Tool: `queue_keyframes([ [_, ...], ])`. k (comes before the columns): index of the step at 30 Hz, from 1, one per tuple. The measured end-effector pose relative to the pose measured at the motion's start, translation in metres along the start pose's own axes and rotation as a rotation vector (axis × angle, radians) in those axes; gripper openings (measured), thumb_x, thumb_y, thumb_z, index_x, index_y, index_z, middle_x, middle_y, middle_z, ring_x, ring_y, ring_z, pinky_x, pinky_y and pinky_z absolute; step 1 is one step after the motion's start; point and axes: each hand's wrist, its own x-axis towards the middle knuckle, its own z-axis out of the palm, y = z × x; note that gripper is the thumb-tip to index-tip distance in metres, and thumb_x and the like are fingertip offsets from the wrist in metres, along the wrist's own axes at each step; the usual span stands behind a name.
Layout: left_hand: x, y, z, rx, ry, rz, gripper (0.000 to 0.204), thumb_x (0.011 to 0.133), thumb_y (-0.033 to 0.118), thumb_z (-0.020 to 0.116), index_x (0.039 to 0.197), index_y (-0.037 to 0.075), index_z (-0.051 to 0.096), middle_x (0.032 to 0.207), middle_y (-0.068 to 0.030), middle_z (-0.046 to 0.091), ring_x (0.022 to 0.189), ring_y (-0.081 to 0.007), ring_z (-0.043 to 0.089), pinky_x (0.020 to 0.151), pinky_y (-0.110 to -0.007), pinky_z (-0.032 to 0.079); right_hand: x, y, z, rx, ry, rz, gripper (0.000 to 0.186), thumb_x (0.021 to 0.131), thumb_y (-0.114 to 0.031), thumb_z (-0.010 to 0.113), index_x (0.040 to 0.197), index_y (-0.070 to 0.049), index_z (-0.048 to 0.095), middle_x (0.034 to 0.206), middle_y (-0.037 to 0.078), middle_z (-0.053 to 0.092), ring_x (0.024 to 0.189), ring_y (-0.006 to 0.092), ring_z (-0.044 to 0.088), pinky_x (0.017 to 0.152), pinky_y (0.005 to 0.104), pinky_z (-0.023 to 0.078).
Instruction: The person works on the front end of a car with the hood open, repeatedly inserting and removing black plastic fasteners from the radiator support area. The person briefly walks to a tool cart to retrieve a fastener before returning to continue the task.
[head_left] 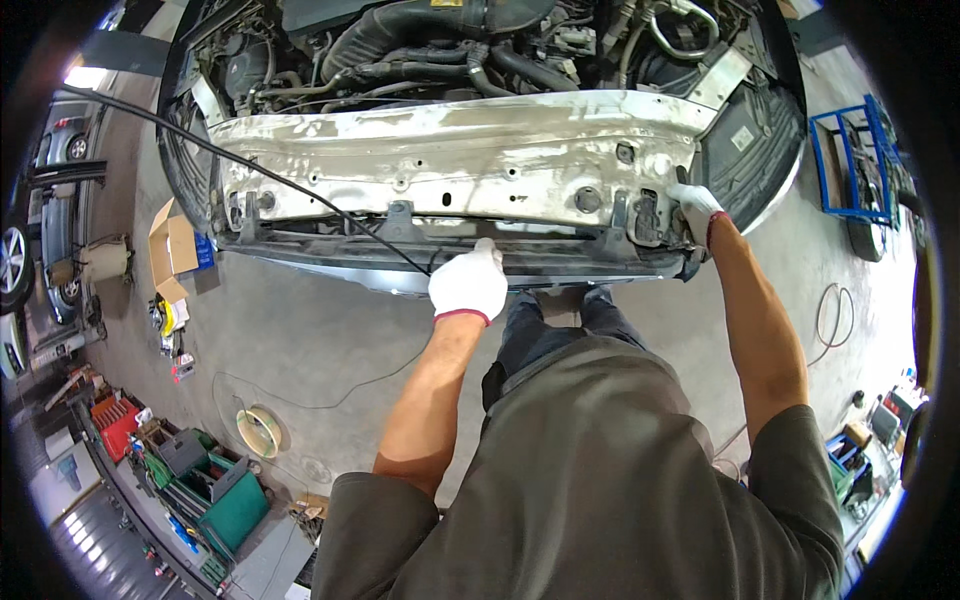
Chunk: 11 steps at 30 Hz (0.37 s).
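Note:
A car's front end with its hood area open lies before me. My left hand [468, 284], in a white knit glove with a red cuff, is closed over the front edge of the bumper [350, 272], left of my legs. A long black rod [250, 165] slants down from the upper left and ends beside this hand; whether I grip it is hidden. My right hand [697, 208], gloved alike, is closed at the right end of the pale metal front panel [400, 150]. A small dark piece shows at its fingertips, too little to name. Next to it is a black bracket [648, 215].
Engine hoses [420, 70] fill the bay behind the panel. On the floor at left stand an open cardboard box [172, 250] and a round coil [260, 431]. A blue metal rack [855, 165] stands at right. Tools and a green case [235, 510] occupy the lower left.

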Motion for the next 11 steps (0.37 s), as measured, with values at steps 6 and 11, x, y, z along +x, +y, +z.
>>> queue_keyframes([
  [6, 0.0, -0.009, 0.004, -0.083, 0.05, 0.048, 0.032, 0.103, 0.033, 0.041, 0.119, 0.016, 0.064, 0.094, -0.0217, 0.073, 0.092, -0.0438, 0.069, 0.082, -0.056, 0.052, -0.014, 0.005, 0.002, 0.117, 0.025, 0.074, 0.034, 0.091, -0.04, 0.061, 0.081, -0.008, 0.063, 0.062, 0.006, 0.054, 0.047, 0.0209, 0.046, 0.044, 0.037, 0.033],
  [11, -0.006, -0.027, 0.009, -0.353, 0.159, 0.119, 0.041, 0.103, 0.042, 0.045, 0.128, 0.015, 0.062, 0.107, -0.0255, 0.071, 0.1, -0.0421, 0.069, 0.09, -0.053, 0.053, -0.005, -0.005, -0.003, 0.012, -0.065, 0.072, 0.031, 0.093, -0.039, 0.06, 0.084, -0.01, 0.067, 0.068, 0.005, 0.059, 0.053, 0.0185, 0.05, 0.049, 0.0355, 0.037],
])
